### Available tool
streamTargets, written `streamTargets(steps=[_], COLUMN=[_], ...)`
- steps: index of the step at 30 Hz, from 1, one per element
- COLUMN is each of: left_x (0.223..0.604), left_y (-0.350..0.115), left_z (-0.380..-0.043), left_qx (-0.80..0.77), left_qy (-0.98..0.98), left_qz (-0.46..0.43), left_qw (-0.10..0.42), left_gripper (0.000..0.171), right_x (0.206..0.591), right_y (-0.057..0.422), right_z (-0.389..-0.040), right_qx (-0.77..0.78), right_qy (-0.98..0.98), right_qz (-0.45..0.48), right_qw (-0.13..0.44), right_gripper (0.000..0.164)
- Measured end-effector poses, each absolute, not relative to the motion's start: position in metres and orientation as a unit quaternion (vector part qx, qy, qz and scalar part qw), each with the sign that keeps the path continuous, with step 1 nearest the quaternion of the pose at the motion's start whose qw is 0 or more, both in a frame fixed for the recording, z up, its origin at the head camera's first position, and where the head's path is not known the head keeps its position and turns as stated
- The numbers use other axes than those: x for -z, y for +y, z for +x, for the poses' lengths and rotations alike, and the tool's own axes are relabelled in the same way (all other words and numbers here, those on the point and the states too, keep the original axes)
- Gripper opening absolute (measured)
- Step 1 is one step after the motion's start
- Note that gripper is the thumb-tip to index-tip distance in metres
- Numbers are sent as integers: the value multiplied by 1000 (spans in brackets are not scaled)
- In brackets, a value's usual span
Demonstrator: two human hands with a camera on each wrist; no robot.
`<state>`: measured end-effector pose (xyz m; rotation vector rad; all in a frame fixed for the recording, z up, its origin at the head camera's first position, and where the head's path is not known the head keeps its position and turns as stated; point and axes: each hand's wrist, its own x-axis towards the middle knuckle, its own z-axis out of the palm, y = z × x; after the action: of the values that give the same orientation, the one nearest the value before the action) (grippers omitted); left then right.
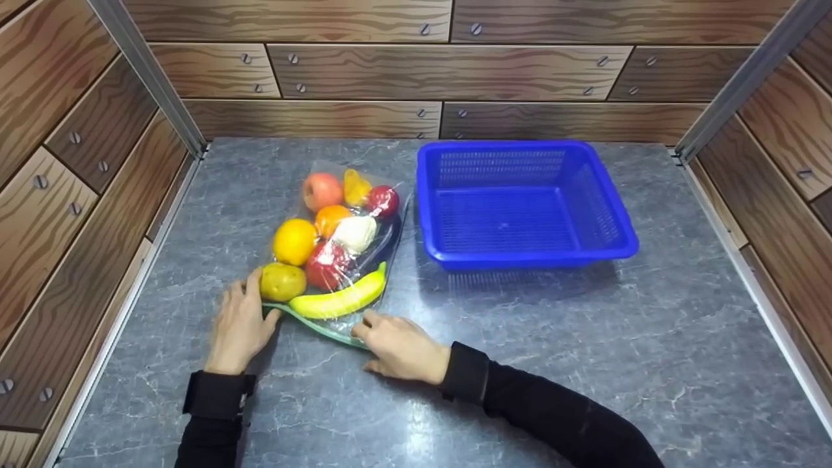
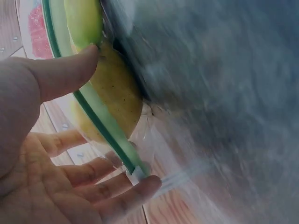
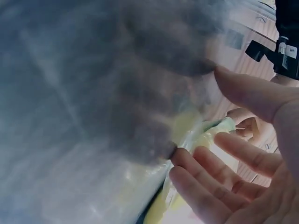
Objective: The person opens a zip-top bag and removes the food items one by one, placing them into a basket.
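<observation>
Nearer the left edge of the grey, pale-veined desk [image 1: 669,325], a clear bag [image 1: 338,252] with a green strip [image 1: 318,327] shows a yellow banana [image 1: 341,299], a yellow-orange fruit [image 1: 294,241] and a white piece [image 1: 356,234]. The basket [image 1: 533,253] near the back edge is blue. Wood-grained planks [image 1: 364,71] beyond are brown.

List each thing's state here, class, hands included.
Clear bag: lying flat, filled; whether sealed, unclear.
Banana: unpeeled, bagged.
Other produce: whole, bagged.
Blue basket: upright, open-topped, beside the bag.
Left hand: fingers spread, touching the bag.
Right hand: at the bag's green edge.
</observation>
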<state>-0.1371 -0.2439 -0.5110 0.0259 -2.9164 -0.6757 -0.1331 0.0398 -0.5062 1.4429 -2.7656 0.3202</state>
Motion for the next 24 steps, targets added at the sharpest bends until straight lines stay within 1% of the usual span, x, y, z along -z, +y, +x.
streamTargets(steps=[3,4,7,8,11,14,16,18,20,24], left_x=[511,511,510,510,510,509,507,505,502,496], left_y=[-241,-240,-239,-239,-240,-243,-243,-244,-244,-239], left_z=[-134,-133,-131,-130,-127,-122,-119,-115,-111,-103], left_qx=[223,223,222,223,233,247,251,251,249,250], left_qy=[-971,-970,-969,-968,-964,-958,-956,-956,-956,-953], left_qz=[6,5,-2,-6,-23,-39,-43,-43,-45,-70], left_qw=[90,95,110,114,129,142,146,146,145,158], left_gripper=[72,70,64,62,57,49,40,29,22,18], right_x=[506,506,506,506,505,502,501,499,498,491], right_y=[41,41,43,44,49,57,63,70,78,93], right_z=[-134,-135,-138,-140,-145,-149,-150,-150,-149,-148], right_qx=[-101,-101,-98,-100,-114,-144,-168,-185,-199,-231], right_qy=[-889,-891,-895,-895,-896,-897,-895,-890,-886,-882], right_qz=[447,442,434,433,428,417,414,418,420,411], right_qw=[9,12,30,33,33,10,2,2,9,27], right_gripper=[39,34,11,8,16,11,6,5,7,9])
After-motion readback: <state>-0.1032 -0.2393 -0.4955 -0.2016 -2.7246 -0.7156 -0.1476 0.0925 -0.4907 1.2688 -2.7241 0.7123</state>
